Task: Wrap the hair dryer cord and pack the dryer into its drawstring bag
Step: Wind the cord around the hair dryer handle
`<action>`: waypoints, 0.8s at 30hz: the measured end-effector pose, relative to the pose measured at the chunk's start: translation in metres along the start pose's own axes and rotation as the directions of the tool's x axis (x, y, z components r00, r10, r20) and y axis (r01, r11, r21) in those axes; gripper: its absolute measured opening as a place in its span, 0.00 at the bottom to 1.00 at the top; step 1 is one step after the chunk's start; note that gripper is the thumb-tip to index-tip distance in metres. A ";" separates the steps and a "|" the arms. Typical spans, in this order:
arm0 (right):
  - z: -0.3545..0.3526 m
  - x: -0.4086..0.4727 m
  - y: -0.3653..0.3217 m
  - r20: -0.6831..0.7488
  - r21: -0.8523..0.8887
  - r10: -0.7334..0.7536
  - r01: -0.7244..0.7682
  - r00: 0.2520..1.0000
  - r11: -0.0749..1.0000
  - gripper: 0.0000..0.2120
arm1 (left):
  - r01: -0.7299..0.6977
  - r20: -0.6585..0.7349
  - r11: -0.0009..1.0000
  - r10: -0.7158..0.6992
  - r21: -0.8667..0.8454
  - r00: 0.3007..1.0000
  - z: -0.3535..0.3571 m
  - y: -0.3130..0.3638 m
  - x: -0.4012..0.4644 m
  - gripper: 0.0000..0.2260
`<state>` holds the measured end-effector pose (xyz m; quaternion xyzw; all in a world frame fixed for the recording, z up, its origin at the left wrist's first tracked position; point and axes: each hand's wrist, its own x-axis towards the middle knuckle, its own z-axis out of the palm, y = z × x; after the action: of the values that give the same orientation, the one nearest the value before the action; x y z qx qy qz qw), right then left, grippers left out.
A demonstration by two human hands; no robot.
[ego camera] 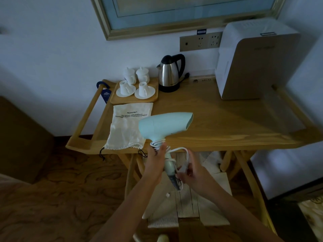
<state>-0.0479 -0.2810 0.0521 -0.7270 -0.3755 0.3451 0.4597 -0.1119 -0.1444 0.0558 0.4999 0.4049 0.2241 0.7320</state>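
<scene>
Dryer [164, 125] is held off the worktop's [218, 123] front edge, nozzle level and handle down, so the cord [185, 152] can go round the handle freely. Left hand [156, 163] is closed round the handle, its thumb apparently pinning the turns already wound near the top. Right hand [191, 172] pinches the loose cord beside the handle's lower end, likely feeding the next turn. Bag [128, 126] lies flat near the worktop's front left corner, mouth and drawstrings toward the person, ready for packing.

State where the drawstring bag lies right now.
In the head view, the drawstring bag lies flat on the wooden table's left part, just in front of the cup tray, left of the hair dryer.
</scene>
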 end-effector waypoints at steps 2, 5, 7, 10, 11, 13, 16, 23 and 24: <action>-0.004 0.003 0.001 0.039 0.006 -0.010 0.010 0.999 1.000 0.35 | 0.018 -0.011 1.000 -0.018 0.000 1.000 0.000 0.000 0.000 0.06; -0.016 0.004 0.002 0.200 0.209 -0.037 -0.006 0.979 0.978 0.37 | 0.045 -0.011 0.998 -0.045 -0.033 0.999 -0.002 -0.001 0.000 0.13; -0.022 0.003 0.004 0.269 0.252 -0.037 -0.033 0.962 0.967 0.36 | 0.063 0.014 0.997 -0.063 -0.037 0.998 -0.003 -0.002 -0.003 0.16; -0.028 0.002 0.008 0.297 0.330 -0.033 -0.070 0.954 0.941 0.35 | 0.086 0.073 0.996 -0.083 -0.029 0.994 -0.004 -0.002 -0.004 0.12; -0.030 0.001 0.010 0.300 0.396 -0.040 -0.087 0.953 0.914 0.34 | 0.094 0.083 0.996 -0.093 -0.012 0.992 -0.003 0.000 -0.004 0.11; -0.032 0.000 0.012 0.309 0.536 -0.051 -0.130 0.950 0.834 0.32 | 0.106 0.111 0.994 -0.110 0.036 0.988 0.000 0.004 -0.002 0.11; -0.026 0.001 0.014 0.317 0.588 -0.044 -0.161 0.947 0.793 0.27 | 0.056 0.183 0.993 -0.074 0.099 0.980 0.003 0.008 0.001 0.08; -0.029 0.004 0.006 0.475 0.507 0.005 -0.278 0.880 0.816 0.20 | 0.053 0.219 0.993 -0.075 0.104 0.973 0.000 0.013 0.006 0.04; -0.030 0.003 0.005 0.496 0.491 0.007 -0.287 0.868 0.823 0.22 | 0.075 0.220 0.994 -0.091 0.081 0.971 -0.001 0.013 0.006 0.04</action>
<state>-0.0195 -0.2923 0.0568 -0.4847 -0.3017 0.6404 0.5137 -0.1082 -0.1347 0.0650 0.5308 0.3486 0.1211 0.7630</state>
